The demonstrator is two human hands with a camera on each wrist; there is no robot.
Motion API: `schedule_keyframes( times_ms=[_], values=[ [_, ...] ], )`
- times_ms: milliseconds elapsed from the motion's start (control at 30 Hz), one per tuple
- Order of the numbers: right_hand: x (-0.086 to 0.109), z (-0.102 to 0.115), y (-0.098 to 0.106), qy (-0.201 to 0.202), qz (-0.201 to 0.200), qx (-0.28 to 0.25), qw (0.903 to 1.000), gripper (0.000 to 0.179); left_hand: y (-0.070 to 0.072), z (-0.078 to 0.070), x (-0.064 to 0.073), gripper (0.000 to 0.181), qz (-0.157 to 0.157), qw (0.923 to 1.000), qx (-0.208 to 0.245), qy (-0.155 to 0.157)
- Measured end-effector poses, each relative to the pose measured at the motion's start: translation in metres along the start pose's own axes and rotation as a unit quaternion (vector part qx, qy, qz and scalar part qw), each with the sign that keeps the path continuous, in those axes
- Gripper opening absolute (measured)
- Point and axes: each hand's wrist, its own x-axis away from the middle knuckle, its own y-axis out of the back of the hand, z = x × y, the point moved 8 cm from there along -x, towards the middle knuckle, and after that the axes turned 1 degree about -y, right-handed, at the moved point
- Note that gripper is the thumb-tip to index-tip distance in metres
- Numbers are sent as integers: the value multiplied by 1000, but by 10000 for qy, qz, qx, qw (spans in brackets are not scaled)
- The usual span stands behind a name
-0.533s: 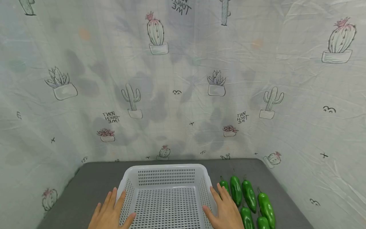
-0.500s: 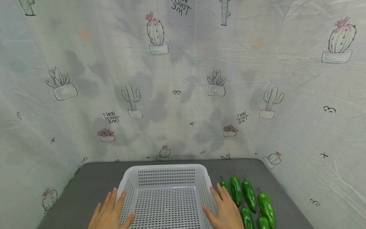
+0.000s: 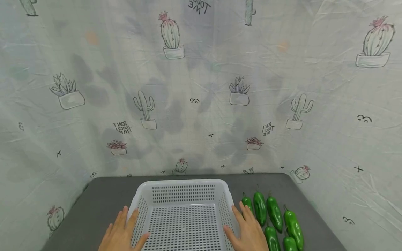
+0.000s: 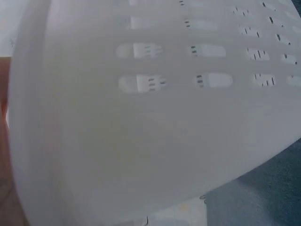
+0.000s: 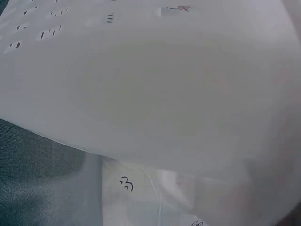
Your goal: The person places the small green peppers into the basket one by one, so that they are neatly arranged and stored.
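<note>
A white plastic basket with slotted walls and floor stands on the grey table, with nothing visible inside it. My left hand lies over its left rim, fingers straight and spread, thumb toward the inside. On the opposite rim rests my right hand, its fingers likewise extended. Close up, the basket wall fills most of the left wrist view, with a strip of hand at the left edge. In the right wrist view the basket wall covers nearly everything.
Several green peppers lie on the table just right of the basket, beside my right hand. The grey table ends at the back and sides against a pale curtain printed with cacti.
The head view has shifted very slightly. Both hands and the basket keep their places relative to each other.
</note>
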Motion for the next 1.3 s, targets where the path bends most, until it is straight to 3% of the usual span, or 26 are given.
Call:
schedule_keyframes(
  times_ms=[400,600,800,900,1033,1133,1300],
  values=[
    [7,-23,16,-448,53,-407,9982,72,0,20,0,76,315,9933,932,609],
    [10,-47,23,-819,27,-445,9956,75,0,30,0,62,97,9846,1444,983],
    [13,-74,33,-970,-70,-432,9943,78,-8,40,1,55,151,9723,1976,1240],
    [14,-88,41,-915,-150,-323,9952,76,-14,45,-1,53,320,9594,2466,1328],
    [18,-110,48,-1119,21,-258,9934,76,-19,53,-4,51,412,9315,3243,1596],
    [21,-130,51,-1427,309,-250,9890,79,-22,59,-2,49,398,9147,3627,1739],
    [25,-165,59,-1729,450,-90,9839,81,-26,66,2,52,410,8852,4208,1941]
  ],
)
